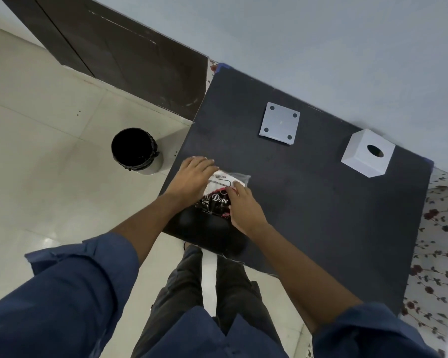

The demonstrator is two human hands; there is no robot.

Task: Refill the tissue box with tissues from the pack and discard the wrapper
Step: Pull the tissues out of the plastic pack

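Both hands are on the tissue pack (219, 192), which lies at the near left corner of the desk (308, 208). The left hand (192, 177) covers the pack's left side, fingers flat and together over its far edge; whether they curl under it cannot be told. The right hand (245, 205) is at the pack's right side, its grip pinching the clear wrapper near the white label. The pack's lower half is dark and printed; its near end is hidden behind the hands.

The desk is covered by a dark mat. On it, far from the pack, lies a flat white square panel (279, 123) with four dark dots at its corners. To the right of that, near the wall (321, 34), stands the white tissue box (367, 153), a round hole in its upper face.

On the pale tiled floor (49, 151), left of the desk, stands a round bin (136, 151) with a black liner. Dark cabinet doors (114, 52) run along the far left. Floral cloth (440, 241) shows at the desk's right edge.

Both forearms are bare, blue sleeves (75, 293) rolled back.
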